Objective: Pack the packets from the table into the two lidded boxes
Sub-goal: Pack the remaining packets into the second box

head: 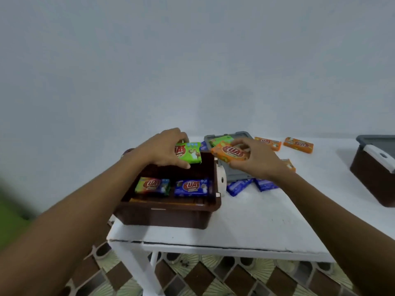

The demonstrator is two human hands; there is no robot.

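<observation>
A plain pale grey-blue wall (192,60) fills the upper field. The floor (213,278) carries tiles patterned in brown diamonds and pale fan shapes. A blurred green shape (8,214) lies at the left edge; identity indeterminate.

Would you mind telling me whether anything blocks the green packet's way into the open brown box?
Nothing visible does. The left hand holds the green packet right above the open brown box; the blue packet and multicoloured packet inside lie nearer the front.
</observation>
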